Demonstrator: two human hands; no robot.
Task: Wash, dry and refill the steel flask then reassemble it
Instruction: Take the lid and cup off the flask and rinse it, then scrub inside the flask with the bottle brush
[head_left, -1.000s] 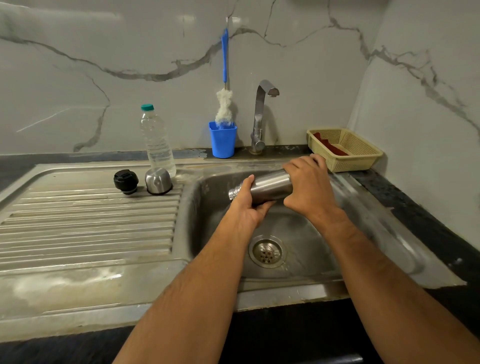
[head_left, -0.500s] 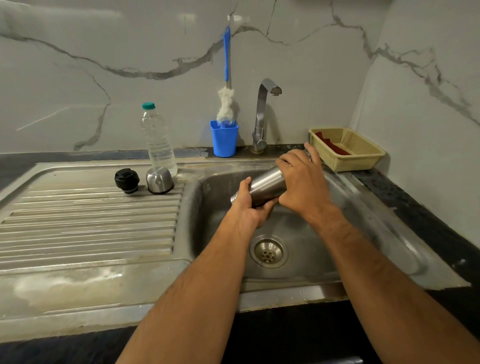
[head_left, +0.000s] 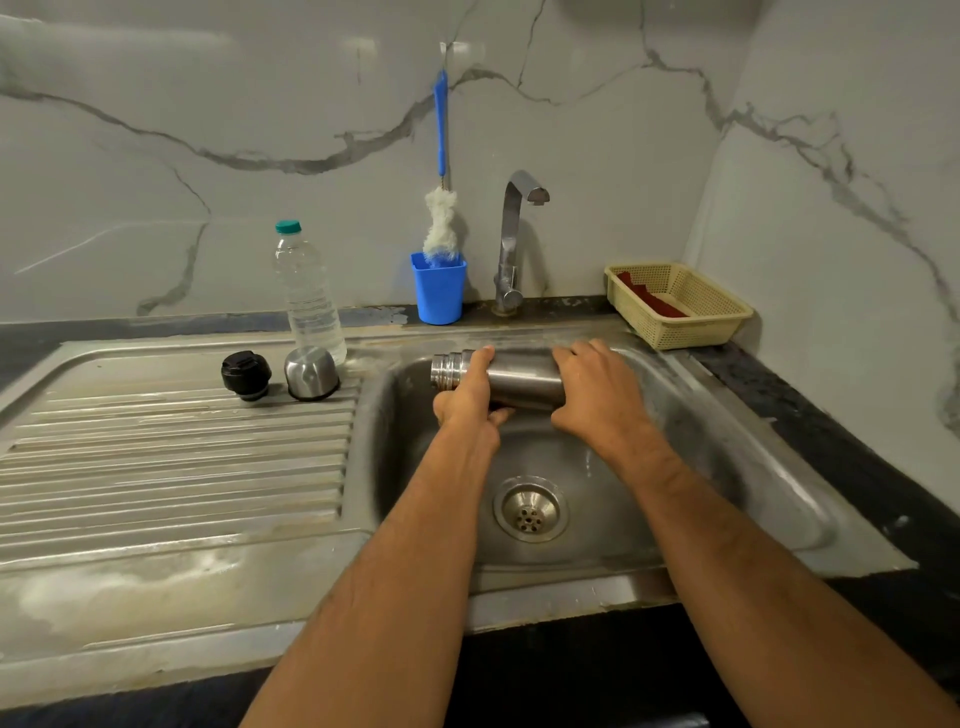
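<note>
— How does the steel flask (head_left: 524, 375) lie?
— On its side over the sink (head_left: 727, 415) basin, long axis level, threaded open neck pointing past the left hand (head_left: 470, 402).
— Who holds it?
— Both hands grasp it: left near the neck, right hand (head_left: 597, 395) round the smooth brushed body.
</note>
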